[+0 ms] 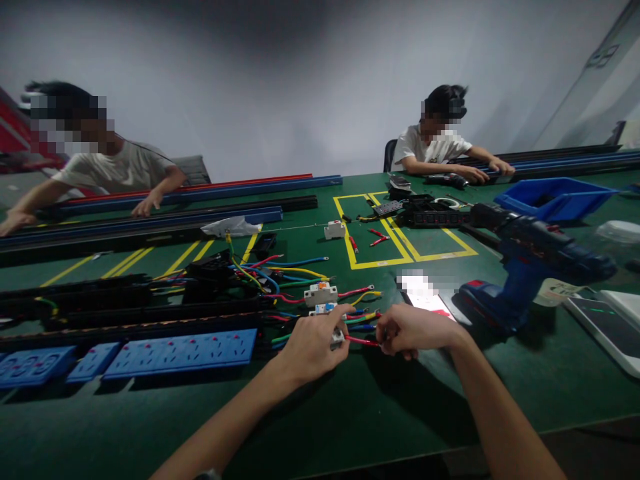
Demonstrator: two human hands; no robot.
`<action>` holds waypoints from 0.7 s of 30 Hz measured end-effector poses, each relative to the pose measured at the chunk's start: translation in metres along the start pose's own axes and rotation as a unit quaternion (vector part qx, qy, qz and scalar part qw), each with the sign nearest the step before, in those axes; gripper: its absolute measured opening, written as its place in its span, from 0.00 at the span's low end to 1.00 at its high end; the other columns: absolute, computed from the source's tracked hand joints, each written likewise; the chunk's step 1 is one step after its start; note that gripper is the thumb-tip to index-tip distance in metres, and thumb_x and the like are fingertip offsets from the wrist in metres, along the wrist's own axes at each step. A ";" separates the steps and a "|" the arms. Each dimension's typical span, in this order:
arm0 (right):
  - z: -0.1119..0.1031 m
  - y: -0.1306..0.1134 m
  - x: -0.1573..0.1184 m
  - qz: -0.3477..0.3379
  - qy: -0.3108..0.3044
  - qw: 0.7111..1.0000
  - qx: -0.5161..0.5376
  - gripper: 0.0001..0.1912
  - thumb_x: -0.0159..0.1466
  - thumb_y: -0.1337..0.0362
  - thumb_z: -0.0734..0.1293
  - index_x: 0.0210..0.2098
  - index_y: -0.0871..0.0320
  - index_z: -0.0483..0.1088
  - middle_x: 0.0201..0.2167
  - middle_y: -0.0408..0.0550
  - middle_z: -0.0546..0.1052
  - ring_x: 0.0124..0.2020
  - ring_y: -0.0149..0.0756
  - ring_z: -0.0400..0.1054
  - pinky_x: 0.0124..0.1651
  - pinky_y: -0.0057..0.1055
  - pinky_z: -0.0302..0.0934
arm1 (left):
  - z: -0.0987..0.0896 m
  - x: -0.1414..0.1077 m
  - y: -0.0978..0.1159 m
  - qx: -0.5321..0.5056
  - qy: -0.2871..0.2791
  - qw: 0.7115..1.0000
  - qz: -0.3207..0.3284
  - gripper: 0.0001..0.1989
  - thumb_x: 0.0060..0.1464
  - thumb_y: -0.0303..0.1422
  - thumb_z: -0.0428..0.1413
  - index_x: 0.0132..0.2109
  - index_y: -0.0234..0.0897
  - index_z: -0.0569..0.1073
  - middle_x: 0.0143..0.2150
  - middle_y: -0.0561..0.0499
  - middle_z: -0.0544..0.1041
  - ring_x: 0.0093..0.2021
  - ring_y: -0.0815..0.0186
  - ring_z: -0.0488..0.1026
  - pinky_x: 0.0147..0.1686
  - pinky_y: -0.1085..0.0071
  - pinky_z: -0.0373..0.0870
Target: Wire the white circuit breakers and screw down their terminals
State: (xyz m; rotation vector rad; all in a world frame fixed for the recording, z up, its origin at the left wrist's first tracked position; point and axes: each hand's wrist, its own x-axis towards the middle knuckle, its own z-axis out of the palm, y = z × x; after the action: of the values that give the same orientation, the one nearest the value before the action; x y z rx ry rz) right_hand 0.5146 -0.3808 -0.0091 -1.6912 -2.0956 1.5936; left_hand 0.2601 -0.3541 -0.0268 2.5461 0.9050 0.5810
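Head view: left hand (311,343) grips a white breaker (337,338) low over the green table (320,427); right hand (413,328) pinches the end of a red wire (364,341) beside it. Blue bin (575,200) stands open beyond the drill (525,267); contents dark, indistinct.

Blue cordless drill (530,257), blue open bin (555,198), lit phone (425,293)

Red wire (363,341) — far tip hidden
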 end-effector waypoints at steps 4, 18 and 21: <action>0.000 0.002 0.003 -0.005 0.019 0.999 0.027 0.13 0.53 0.69 0.65 0.37 0.62 0.74 0.28 0.45 0.76 0.22 0.27 0.68 0.23 0.21 0.60 | -0.001 0.000 0.000 0.003 -0.001 1.000 -0.002 0.29 0.51 0.27 0.57 0.60 0.45 0.63 0.41 0.55 0.81 0.38 0.62 0.79 0.38 0.68 0.70; -0.006 0.003 0.003 -0.047 0.066 0.994 0.071 0.12 0.54 0.63 0.69 0.37 0.62 0.74 0.25 0.44 0.74 0.23 0.28 0.68 0.24 0.21 0.61 | -0.002 0.001 -0.006 -0.022 -0.015 0.999 -0.028 0.26 0.52 0.35 0.62 0.59 0.46 0.69 0.40 0.55 0.82 0.40 0.60 0.80 0.41 0.67 0.72; -0.004 0.005 0.006 -0.043 0.066 0.995 0.062 0.12 0.55 0.63 0.69 0.37 0.62 0.74 0.25 0.45 0.75 0.23 0.29 0.69 0.24 0.21 0.61 | -0.001 0.001 -0.005 -0.016 -0.015 1.000 -0.016 0.27 0.53 0.33 0.60 0.60 0.46 0.68 0.42 0.54 0.82 0.40 0.61 0.79 0.42 0.67 0.72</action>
State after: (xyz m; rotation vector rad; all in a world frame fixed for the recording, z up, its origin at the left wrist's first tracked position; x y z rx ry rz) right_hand 0.5180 -0.3738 -0.0142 -1.5981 -1.9373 1.5086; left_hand 0.2583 -0.3498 -0.0279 2.4998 0.9168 0.5417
